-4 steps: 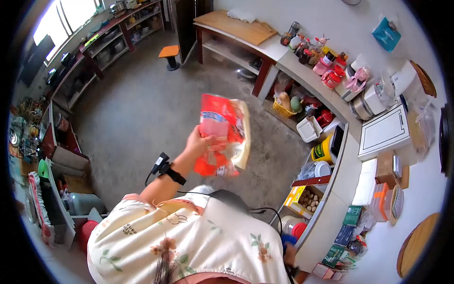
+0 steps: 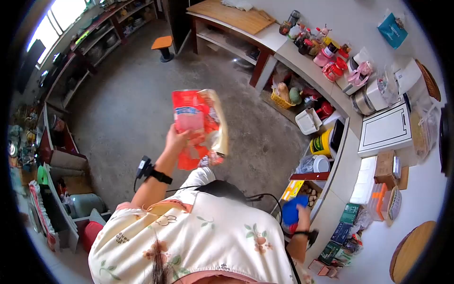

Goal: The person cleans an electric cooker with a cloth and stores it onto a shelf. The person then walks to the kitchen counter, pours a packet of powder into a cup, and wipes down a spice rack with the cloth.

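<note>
Red and cream plastic packets (image 2: 191, 113) are in my left hand (image 2: 178, 139), whose fingers are closed round their left edge, above the floor. At the lower right, my right hand (image 2: 303, 218) grips a blue object (image 2: 293, 209), somewhat blurred, with a bit of red beneath it. That hand is beside the lower shelf, near a yellow box (image 2: 293, 189) of round brown items (image 2: 310, 195). Each wrist wears a black band, and a small device sits on the left one.
A curved counter (image 2: 338, 189) with boxes and jars runs along the right. Under it are a yellow bucket (image 2: 321, 143), a white basket (image 2: 308, 121) and a yellow basket (image 2: 281, 100). An orange-topped stool (image 2: 162, 43) stands on the floor (image 2: 127, 113). Shelves line the left.
My left hand and the packets have shifted left in the view. My right hand has come up into fuller view with the blue object, earlier mostly hidden at the lower right.
</note>
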Motion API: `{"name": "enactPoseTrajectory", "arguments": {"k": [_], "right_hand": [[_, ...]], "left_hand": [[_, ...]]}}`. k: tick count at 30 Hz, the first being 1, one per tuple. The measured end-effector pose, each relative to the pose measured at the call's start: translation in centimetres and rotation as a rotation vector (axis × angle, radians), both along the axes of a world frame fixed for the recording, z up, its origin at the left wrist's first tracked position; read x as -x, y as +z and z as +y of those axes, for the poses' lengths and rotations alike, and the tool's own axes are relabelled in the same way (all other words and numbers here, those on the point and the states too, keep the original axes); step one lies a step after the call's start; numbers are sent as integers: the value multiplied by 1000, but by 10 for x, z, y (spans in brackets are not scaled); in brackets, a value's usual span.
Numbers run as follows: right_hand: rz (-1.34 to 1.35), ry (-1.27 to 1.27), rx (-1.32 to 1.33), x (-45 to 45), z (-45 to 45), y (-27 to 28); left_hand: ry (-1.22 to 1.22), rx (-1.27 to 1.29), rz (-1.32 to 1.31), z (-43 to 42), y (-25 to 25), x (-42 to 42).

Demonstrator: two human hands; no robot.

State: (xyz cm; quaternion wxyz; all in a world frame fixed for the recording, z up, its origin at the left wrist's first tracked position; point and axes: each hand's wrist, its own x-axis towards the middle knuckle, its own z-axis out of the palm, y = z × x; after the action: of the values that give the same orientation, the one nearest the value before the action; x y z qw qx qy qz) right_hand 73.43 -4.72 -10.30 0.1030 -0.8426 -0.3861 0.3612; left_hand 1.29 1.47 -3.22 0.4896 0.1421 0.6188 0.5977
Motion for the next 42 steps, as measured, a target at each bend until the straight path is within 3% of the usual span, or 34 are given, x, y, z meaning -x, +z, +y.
{"name": "enactPoseTrajectory", "arguments": {"k": [1, 3, 4, 6, 8, 11, 15, 17, 20, 24, 27, 29, 31, 33, 35, 37, 39, 42], "right_hand": [[-352, 66, -233, 94, 81, 58], [25, 232, -216, 175, 164, 20], [122, 256, -351, 191, 226, 8], [192, 287, -395, 241, 296, 36], [256, 249, -392, 282, 376, 4], [458, 204, -304, 342, 457, 8], [614, 89, -216, 427, 545, 32], [703, 96, -265, 460, 593, 50], [731, 56, -281, 493, 656, 56], [747, 93, -362, 520, 766, 33], [576, 127, -587, 577, 853, 41], [262, 295, -847, 587, 945, 5], [-41, 345, -857, 609, 995, 4], [-30, 463, -966, 636, 1051, -16], [-197, 703, -1003, 660, 1111, -55], [-218, 923, -733, 672, 1141, -104], [-371, 942, -616, 681, 1165, -121], [-445, 957, -623, 686, 1234, -130]], "left_hand": [[47, -27, -31, 37, 1, 24], [101, 57, 197, 41, -7, 110], [137, 59, 263, 67, -14, 127], [143, 41, 228, 96, -28, 147], [222, -28, 182, 149, -37, 183], [219, -73, 169, 202, -25, 232], [286, -6, 188, 253, -39, 284], [325, -70, 223, 268, -5, 311], [401, -58, 190, 288, -6, 320], [449, -25, 197, 322, -36, 334], [503, 81, 204, 362, -66, 351], [499, 161, 226, 378, -72, 360], [578, 152, 295, 387, -63, 349], [620, 200, 302, 428, -53, 332], [624, 253, 295, 482, -42, 328], [608, 311, 271, 526, -45, 328], [526, 322, 295, 577, -36, 325], [471, 381, 354, 654, -22, 315]]}}
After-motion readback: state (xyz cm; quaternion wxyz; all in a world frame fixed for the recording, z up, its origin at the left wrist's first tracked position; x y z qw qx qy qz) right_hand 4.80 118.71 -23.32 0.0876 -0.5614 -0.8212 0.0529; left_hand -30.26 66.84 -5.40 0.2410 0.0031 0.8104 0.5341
